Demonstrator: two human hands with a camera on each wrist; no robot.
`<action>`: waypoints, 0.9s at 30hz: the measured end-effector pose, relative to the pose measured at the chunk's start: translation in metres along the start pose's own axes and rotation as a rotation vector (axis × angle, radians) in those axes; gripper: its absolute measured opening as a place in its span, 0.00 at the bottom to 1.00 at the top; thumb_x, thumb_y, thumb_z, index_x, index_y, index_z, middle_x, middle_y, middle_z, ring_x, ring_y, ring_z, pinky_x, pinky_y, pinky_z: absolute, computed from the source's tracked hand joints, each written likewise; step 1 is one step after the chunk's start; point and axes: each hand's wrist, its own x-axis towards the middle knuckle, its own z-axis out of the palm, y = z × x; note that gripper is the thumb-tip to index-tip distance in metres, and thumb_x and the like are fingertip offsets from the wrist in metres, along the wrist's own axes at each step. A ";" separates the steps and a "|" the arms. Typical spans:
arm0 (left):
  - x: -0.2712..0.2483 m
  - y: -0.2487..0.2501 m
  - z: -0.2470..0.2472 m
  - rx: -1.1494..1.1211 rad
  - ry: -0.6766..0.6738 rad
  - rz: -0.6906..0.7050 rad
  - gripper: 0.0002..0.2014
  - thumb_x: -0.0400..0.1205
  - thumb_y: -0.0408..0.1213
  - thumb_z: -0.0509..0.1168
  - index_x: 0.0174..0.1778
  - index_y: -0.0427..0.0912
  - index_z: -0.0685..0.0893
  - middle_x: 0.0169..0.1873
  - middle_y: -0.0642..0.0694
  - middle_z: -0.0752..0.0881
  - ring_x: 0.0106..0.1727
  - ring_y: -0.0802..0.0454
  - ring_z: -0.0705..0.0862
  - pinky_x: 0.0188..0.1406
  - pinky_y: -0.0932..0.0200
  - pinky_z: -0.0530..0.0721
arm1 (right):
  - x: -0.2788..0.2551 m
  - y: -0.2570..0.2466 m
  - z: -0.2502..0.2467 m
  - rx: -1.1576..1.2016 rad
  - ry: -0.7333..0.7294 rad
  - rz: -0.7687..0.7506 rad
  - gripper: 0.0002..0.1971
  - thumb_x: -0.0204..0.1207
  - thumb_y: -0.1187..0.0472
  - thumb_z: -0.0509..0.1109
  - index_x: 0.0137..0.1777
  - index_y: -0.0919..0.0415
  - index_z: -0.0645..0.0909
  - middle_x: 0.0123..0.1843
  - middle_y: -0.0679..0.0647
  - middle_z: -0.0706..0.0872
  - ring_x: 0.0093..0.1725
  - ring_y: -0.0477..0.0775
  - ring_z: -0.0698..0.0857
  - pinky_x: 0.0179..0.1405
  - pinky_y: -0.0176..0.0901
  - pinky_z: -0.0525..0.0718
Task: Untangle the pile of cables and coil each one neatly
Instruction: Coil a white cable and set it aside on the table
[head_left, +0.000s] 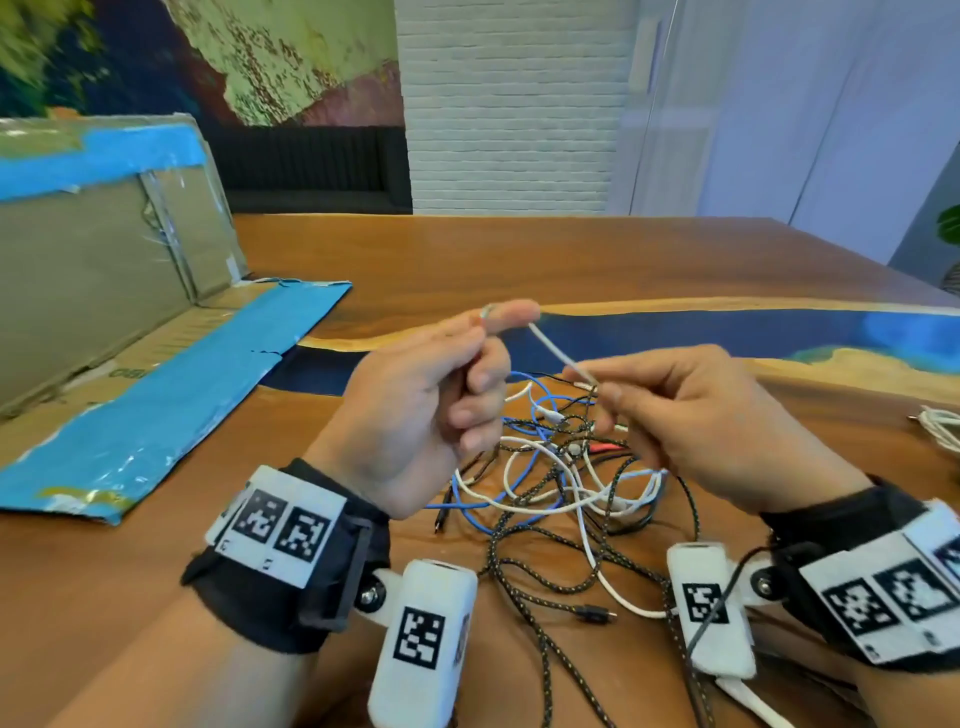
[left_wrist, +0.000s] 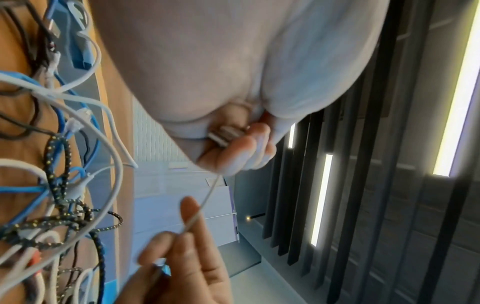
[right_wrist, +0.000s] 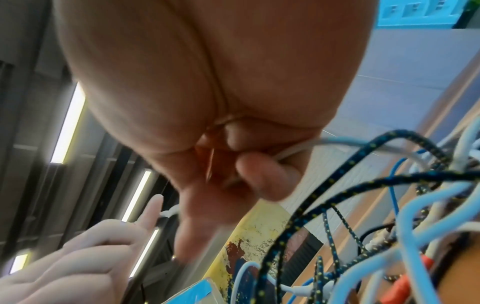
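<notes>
Fingers of left hand (head_left: 426, 395) pinching metal plug (left_wrist: 221, 135) of white cable (head_left: 558, 353); right hand (head_left: 696, 415) gripping same cable further along, above tangled pile (head_left: 561, 483) on wooden table (head_left: 519, 260). Apparently freeing one lead; next, drawing it clear without tightening knots. Cable's run through pile impossible to trace; wrist views blurred.

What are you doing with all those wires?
A person is sorting out a messy pile of cables on a wooden table. The left hand pinches the metal plug end of a thin white cable, lifted above the pile. The right hand pinches the same cable a little further along, so a short stretch runs straight between the hands. The blue, white and black speckled cables below are all knotted together, and none of them looks coiled yet.
</notes>
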 end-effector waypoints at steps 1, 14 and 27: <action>0.001 0.001 0.000 -0.053 0.044 0.040 0.19 0.89 0.34 0.52 0.72 0.36 0.81 0.31 0.48 0.73 0.25 0.55 0.64 0.25 0.60 0.68 | -0.002 -0.001 0.001 -0.050 -0.093 0.013 0.16 0.86 0.68 0.66 0.60 0.50 0.91 0.37 0.54 0.90 0.23 0.52 0.77 0.21 0.32 0.74; 0.004 -0.018 0.005 0.268 0.075 0.025 0.22 0.93 0.30 0.51 0.84 0.48 0.67 0.65 0.50 0.90 0.65 0.54 0.88 0.63 0.58 0.82 | -0.013 -0.012 0.013 -0.066 -0.407 -0.075 0.09 0.79 0.57 0.77 0.57 0.47 0.93 0.32 0.55 0.90 0.36 0.44 0.84 0.45 0.39 0.82; -0.003 -0.017 -0.001 0.434 -0.196 -0.177 0.20 0.92 0.39 0.54 0.59 0.31 0.89 0.20 0.44 0.60 0.22 0.50 0.53 0.23 0.58 0.55 | -0.004 -0.008 0.004 0.006 0.212 -0.256 0.08 0.65 0.55 0.83 0.37 0.59 0.90 0.30 0.63 0.87 0.28 0.57 0.80 0.28 0.48 0.79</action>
